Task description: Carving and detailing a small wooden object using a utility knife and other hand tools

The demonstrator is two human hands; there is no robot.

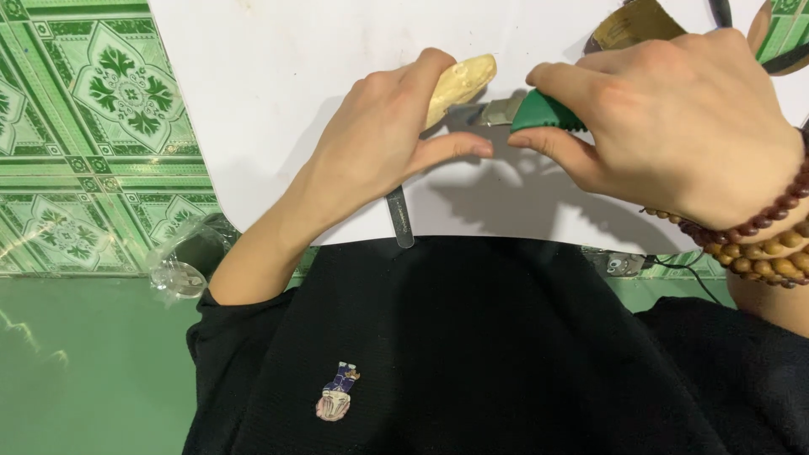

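Observation:
My left hand (379,143) grips a pale yellowish carved piece (459,82), its rounded end sticking up past my fingers. My right hand (674,118) is closed around a knife with a green handle (543,111); its short metal blade (497,109) points left and touches the pale piece. Both hands hover over a white sheet (278,76). A narrow metal tool (399,219) lies on the sheet beneath my left palm, partly hidden.
Green patterned tiles (93,126) lie left of the sheet. A crumpled clear plastic wrap (181,261) sits by my left forearm. A brown object (632,24) lies behind my right hand. Bead bracelets (758,244) circle my right wrist. My black garment (472,354) fills the foreground.

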